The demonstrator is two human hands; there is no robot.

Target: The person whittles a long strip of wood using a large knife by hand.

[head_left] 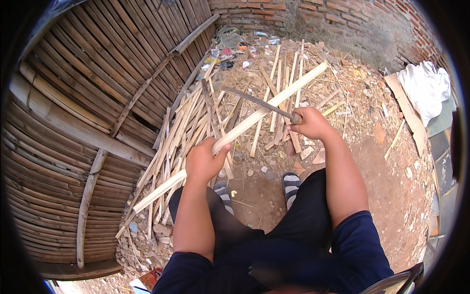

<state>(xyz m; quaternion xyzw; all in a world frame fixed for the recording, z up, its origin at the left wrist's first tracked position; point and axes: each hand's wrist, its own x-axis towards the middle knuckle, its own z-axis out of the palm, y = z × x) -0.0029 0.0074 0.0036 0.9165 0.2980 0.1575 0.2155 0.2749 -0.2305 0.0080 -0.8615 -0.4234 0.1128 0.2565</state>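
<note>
My left hand (204,161) is closed around a long pale wooden strip (244,124), gripping it below its middle. The strip slants from the lower left up to the far right, over the ground. In my right hand (312,123) is the wooden handle of a machete (259,103), a long dark blade that curves toward the left. Its blade crosses the strip beyond my left hand; whether it touches the wood I cannot tell. Below the strip, a pile of loose wooden strips (181,128) spreads over the ground, mostly left of my feet.
A slatted bamboo wall (73,98) rises along the left. At the back stands a brick wall (338,22). On the right lie a white sack (425,90) and a cardboard sheet (407,112). Litter and stones dot the dirt ground (377,171). My sandalled feet (291,188) stand near the pile.
</note>
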